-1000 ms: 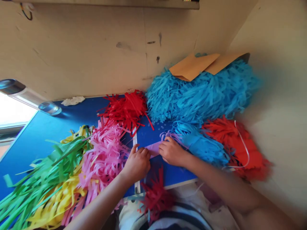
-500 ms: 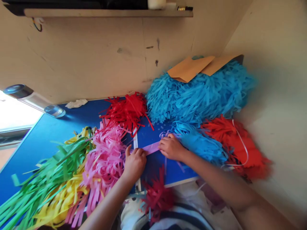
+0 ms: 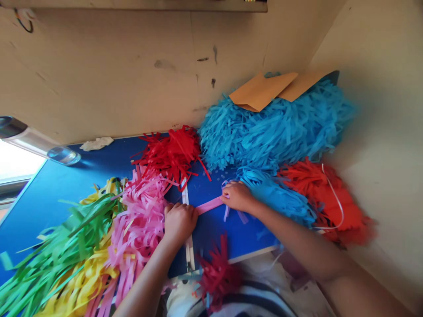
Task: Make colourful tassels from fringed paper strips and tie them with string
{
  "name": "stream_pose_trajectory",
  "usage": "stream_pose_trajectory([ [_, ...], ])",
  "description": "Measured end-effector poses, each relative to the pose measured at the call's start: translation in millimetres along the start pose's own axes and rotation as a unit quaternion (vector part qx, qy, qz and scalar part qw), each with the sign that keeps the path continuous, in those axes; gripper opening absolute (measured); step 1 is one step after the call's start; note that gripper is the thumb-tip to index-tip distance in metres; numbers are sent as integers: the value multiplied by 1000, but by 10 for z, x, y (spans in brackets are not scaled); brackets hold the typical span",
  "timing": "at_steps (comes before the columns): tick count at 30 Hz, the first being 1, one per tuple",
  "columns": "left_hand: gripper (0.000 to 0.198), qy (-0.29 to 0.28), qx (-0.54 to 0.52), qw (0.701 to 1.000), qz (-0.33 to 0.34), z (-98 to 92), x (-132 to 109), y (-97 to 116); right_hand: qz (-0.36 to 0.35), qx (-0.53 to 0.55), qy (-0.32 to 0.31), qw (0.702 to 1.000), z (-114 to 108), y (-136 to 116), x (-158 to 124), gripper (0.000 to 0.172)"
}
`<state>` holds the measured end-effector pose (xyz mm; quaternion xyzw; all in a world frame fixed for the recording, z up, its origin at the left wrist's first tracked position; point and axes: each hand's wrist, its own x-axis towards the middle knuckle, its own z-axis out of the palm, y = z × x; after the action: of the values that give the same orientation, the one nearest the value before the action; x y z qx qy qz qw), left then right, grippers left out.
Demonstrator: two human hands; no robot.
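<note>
A band of pink-lilac paper (image 3: 209, 205) stretches between my two hands above the blue table (image 3: 214, 237). Its left end is under the closed fingers of my left hand (image 3: 181, 220), beside the pink fringed paper (image 3: 143, 207). Pinched in my right hand (image 3: 238, 196) is the other end, and narrow lilac strips hang out below and behind those fingers. Close to my right hand lies a small bundle of blue fringe (image 3: 280, 198). A dark red fringed tuft (image 3: 220, 273) rests at my lap.
Green fringe (image 3: 66, 237) and yellow fringe (image 3: 79, 281) lie at left, red fringe (image 3: 172, 152) behind. A large blue fringed piece (image 3: 274, 127) bears brown paper (image 3: 264, 91). Orange-red fringe (image 3: 340, 198) sits right. A clear bottle (image 3: 39, 143) stands left, under a shelf (image 3: 132, 4).
The view has tipped down a little, so less of the shelf shows. My left hand's raised finger has come down; the paper band remains stretched between both hands.
</note>
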<state>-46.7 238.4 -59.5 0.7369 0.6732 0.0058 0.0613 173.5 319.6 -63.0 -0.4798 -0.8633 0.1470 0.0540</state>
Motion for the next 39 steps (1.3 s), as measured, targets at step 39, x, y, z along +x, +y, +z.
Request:
stream_pose_trajectory([
  [39, 23, 131, 40, 978, 158, -57, 53, 121, -284, -127, 24, 950, -72, -144, 91, 20],
])
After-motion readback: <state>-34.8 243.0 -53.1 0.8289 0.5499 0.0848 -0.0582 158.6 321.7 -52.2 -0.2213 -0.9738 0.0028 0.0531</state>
